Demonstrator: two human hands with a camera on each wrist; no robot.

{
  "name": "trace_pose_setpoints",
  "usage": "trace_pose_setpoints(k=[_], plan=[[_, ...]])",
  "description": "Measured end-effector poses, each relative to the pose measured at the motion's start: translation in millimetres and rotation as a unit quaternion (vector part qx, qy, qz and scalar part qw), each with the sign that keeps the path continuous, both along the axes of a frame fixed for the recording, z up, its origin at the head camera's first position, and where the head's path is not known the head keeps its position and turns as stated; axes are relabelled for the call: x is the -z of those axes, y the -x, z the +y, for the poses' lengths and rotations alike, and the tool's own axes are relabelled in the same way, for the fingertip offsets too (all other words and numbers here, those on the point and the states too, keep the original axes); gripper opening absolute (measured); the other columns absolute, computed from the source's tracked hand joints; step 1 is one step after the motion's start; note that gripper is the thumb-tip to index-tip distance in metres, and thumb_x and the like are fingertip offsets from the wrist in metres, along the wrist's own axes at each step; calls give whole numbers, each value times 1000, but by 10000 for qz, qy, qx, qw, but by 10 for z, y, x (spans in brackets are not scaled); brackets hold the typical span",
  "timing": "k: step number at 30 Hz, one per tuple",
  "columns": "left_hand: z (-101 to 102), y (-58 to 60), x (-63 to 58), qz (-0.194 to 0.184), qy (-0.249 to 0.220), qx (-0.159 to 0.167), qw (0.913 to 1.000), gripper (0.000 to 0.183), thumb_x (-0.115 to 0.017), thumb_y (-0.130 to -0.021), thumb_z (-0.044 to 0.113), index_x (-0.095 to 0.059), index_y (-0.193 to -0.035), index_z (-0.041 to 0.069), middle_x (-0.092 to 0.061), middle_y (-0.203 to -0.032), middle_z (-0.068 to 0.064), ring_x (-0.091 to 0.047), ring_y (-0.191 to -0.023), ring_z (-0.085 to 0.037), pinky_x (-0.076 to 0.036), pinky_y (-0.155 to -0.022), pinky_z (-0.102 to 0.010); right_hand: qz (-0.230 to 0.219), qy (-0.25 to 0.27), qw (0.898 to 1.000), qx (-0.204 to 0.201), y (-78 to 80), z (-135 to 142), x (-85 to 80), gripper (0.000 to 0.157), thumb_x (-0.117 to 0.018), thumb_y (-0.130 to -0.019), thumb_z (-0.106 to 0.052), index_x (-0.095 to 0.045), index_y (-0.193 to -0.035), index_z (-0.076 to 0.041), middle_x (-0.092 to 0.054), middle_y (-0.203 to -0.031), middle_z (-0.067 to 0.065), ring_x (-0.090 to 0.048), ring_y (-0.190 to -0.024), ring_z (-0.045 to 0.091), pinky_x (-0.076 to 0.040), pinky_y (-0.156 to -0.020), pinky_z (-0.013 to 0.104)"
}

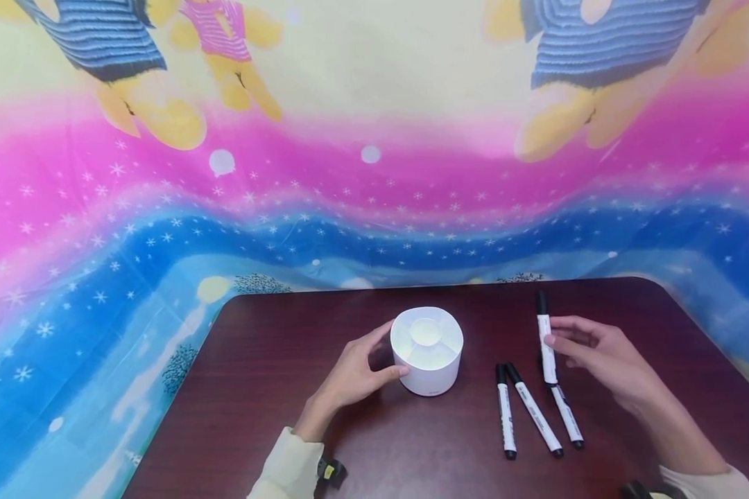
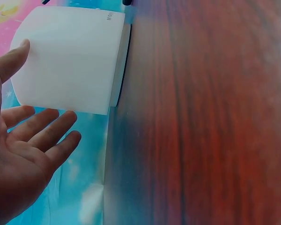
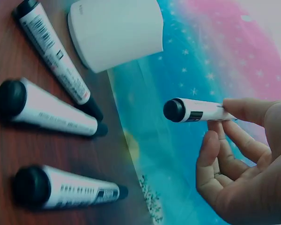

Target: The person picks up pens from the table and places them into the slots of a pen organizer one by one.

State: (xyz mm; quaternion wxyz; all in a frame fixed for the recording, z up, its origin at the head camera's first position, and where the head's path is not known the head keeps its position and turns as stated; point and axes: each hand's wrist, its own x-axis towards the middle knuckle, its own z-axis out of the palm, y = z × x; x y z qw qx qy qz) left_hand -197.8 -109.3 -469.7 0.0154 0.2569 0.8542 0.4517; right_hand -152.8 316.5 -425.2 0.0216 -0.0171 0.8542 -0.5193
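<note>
A round white pen holder [image 1: 433, 380] with divided compartments stands upright on the table. My left hand [image 1: 354, 374] is at its left side, thumb at the front and fingers toward the back. In the left wrist view those fingers are nearly straight, their tips at the holder's edge. My right hand [image 1: 612, 360] pinches a white marker [image 3: 201, 110] with a black cap between thumb and fingers, to the right of the holder. Seen from the head, the marker points away, cap end farthest.
Three more white markers with black caps lie between the holder and my right hand: a left one [image 1: 505, 416], a middle one [image 1: 539, 419] and a right one [image 1: 566, 417]. Behind the dark wooden table [image 1: 287, 326] hangs a colourful printed cloth [image 1: 374, 208].
</note>
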Motion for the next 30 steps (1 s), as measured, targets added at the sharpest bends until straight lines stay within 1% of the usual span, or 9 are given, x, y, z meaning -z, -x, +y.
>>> trace_pose_setpoints(k=[3,6,8,10,14,19,24,30], plan=[[-3,-4,7,-17,33,-30,10000,88,-89,-89,39,-44,-165,31,-56,-162,6,-62,-141,-18,-55,-117,-43,299,316,9991,13,31,-91,-24,47,-70,-106,-25,-61,-146,-2,-71,-109,-29,-69,-97,-3,-64,-79,26],[-3,-9,11,8,27,-25,10000,88,-89,-90,39,-44,-165,29,-55,-162,4,-64,-140,-20,-55,-116,-45,524,617,9967,45,65,-192,-42,38,-70,-106,-21,-65,-142,-8,-73,-109,-24,-70,-95,1,-64,-79,24],[-1,-10,8,28,-2,-10,10000,87,-88,-91,39,-44,-165,28,-55,-162,2,-64,-140,-22,-56,-116,-46,615,726,9954,64,90,-259,-58,36,-70,-106,-20,-65,-141,-10,-72,-109,-22,-71,-94,3,-64,-79,23],[1,-13,2,40,-26,-14,10000,87,-88,-91,40,-44,-165,28,-56,-162,2,-65,-139,-23,-56,-115,-47,666,792,9946,74,114,-329,-80,38,-70,-106,-20,-64,-142,-8,-72,-109,-21,-71,-94,4,-64,-79,23],[5,-12,-6,52,-29,-49,10000,86,-88,-91,41,-45,-164,29,-56,-161,2,-63,-141,-23,-56,-116,-47,678,907,9935,83,157,-465,-129,41,-70,-106,-21,-62,-143,-5,-71,-109,-20,-71,-94,4,-63,-80,22],[6,-20,-12,47,-3,-89,9999,86,-88,-90,40,-46,-164,28,-56,-161,2,-62,-142,-23,-56,-116,-47,665,1085,9919,58,208,-635,-171,42,-71,-106,-24,-63,-143,-6,-72,-110,-19,-71,-97,2,-64,-82,23],[7,-19,-17,6,22,-110,9999,86,-87,-91,43,-45,-164,31,-56,-161,3,-64,-140,-24,-56,-115,-47,659,1309,9892,-19,265,-764,-183,42,-72,-105,-25,-63,-142,-6,-73,-112,-17,-71,-98,2,-64,-83,24],[4,-5,-12,-18,-3,-27,10000,86,-87,-91,42,-43,-165,31,-56,-162,3,-65,-139,-23,-56,-115,-47,507,1852,9814,-68,333,-878,-168,32,-73,-104,-21,-69,-135,-15,-75,-111,-15,-71,-97,2,-64,-82,24]])
